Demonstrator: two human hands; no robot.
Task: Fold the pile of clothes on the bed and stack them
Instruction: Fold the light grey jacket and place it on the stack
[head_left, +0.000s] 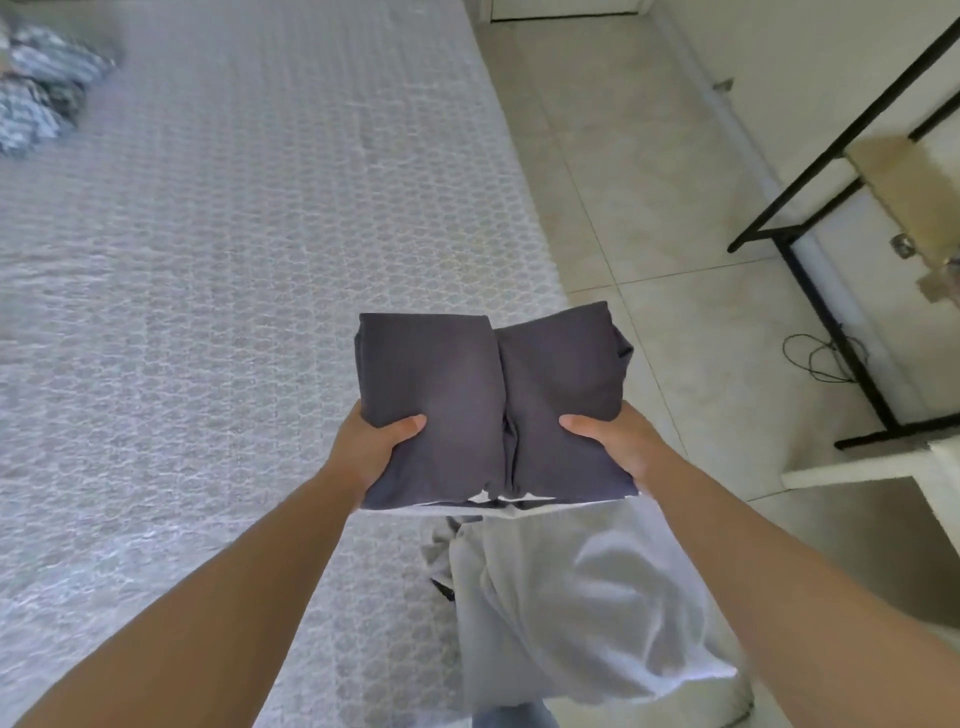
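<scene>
A folded dark grey garment (467, 384) is held in the air over the bed's right edge. My left hand (369, 447) grips its near left side, thumb on top and fingers underneath. My right hand (613, 441) grips the near right side the same way. A strip of white fabric shows under the garment's near edge. Below it, a crumpled light grey garment (561, 613) lies at the bed's near right corner, hanging over the side. A heap of blue patterned clothes (41, 88) sits at the far left of the bed (234, 234).
The bed has a pale patterned cover. To its right is a tiled floor (649, 197). A black metal frame (831, 291) with a tan top stands at the right, and a thin cable (815, 358) lies on the floor beside it.
</scene>
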